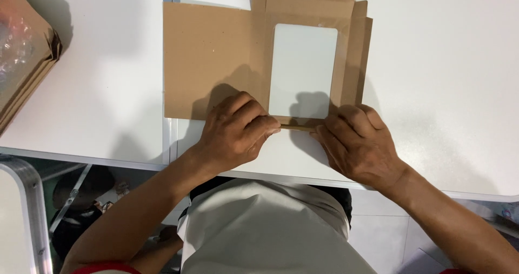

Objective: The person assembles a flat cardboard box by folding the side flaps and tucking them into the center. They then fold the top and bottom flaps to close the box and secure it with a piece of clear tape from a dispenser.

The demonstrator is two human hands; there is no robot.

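both hands — left hand, right hand — fingers together, pinching cardboard frame bottom flap.

I count two hands of mine at work, my left hand and my right hand. One flat cardboard piece with one window cut-out. Two white tables side by side. One stack of cardboard far left, perhaps several sheets.
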